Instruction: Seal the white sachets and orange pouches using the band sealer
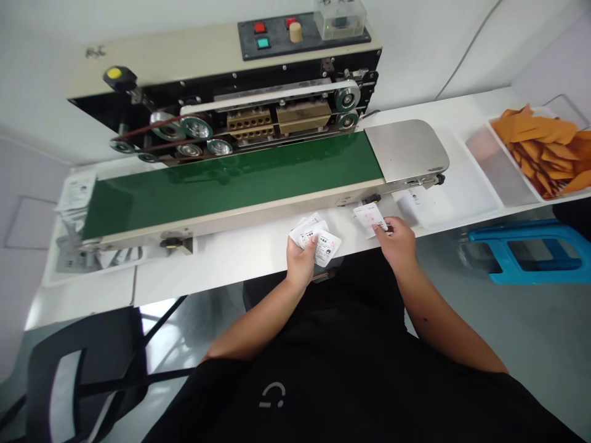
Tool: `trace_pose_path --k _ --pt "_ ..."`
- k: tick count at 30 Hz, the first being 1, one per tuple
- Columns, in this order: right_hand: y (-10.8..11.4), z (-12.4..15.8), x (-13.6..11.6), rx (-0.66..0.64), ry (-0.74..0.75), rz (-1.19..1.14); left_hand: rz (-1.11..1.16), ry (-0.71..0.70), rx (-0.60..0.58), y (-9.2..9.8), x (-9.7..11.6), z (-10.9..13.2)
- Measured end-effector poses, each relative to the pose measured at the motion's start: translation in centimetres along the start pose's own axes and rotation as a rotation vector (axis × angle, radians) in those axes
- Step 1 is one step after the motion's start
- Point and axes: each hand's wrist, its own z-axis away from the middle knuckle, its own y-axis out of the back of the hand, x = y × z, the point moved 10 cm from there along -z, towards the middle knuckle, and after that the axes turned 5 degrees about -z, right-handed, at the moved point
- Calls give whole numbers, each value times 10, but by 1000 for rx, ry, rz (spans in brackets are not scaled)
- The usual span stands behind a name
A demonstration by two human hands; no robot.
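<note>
My left hand (301, 258) is closed round a fanned stack of small white printed sachets (318, 239), held just above the white table's front edge. My right hand (398, 239) pinches a single white sachet (368, 218) with pink print, a little to the right of the stack and close to the sealing machine's front rail. Both hands hover in front of the green conveyor belt (231, 178) of the band sealer (240, 92), whose belt carries nothing.
A metal end plate (406, 151) caps the belt's right end. A clear tray (443, 197) and a bin of orange packets (545, 151) lie at right. Sealed white sachets (74, 197) pile at the belt's left end. A blue stool (526, 249) and a black chair (78, 375) stand below.
</note>
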Motion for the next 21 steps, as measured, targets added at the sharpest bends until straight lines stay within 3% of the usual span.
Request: trace_pose_path --k 4,8,13,17,21 --pt "11 -2 14 126 -55 -74 -12 -11 6 1 -4 -6" --pt "15 3 9 201 32 -229 -23 -11 -4 0 -4 -7" --pt "11 9 20 254 -128 -673 16 14 -15 -3 1 -6" --pt "4 15 -5 66 -215 -932 69 167 -166 -24 -3 2" --pt "-11 29 -48 -228 -225 -848 59 303 -272 -48 -11 18"
